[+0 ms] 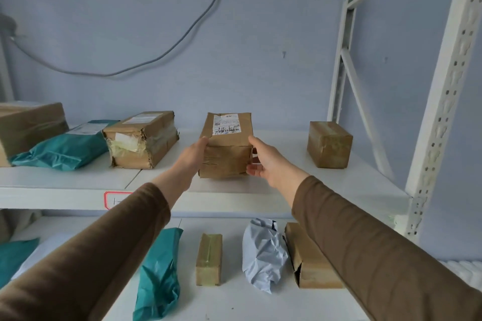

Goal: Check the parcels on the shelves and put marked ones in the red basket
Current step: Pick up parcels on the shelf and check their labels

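White metal shelving (440, 112) stood against a pale blue wall, with a grey cable (167, 52) sagging across it. On the upper shelf (273, 185) a brown cardboard parcel (226, 146) sat near the front edge, its white printed label (226, 124) facing up. The left hand (194, 155) pressed flat against the parcel's left side and the right hand (266, 161) cupped its right side, fingers curled round the near corner — both clasping the parcel between them. Left of that parcel lay a battered taped box (142, 138), then a teal mailer bag (65, 148); to its right, well apart, stood a small brown box (329, 144). Below that parcel, on the lower shelf (234, 302), lay a teal bag (160, 273), a narrow taped box (208, 259) and a crumpled white bag (263, 255).
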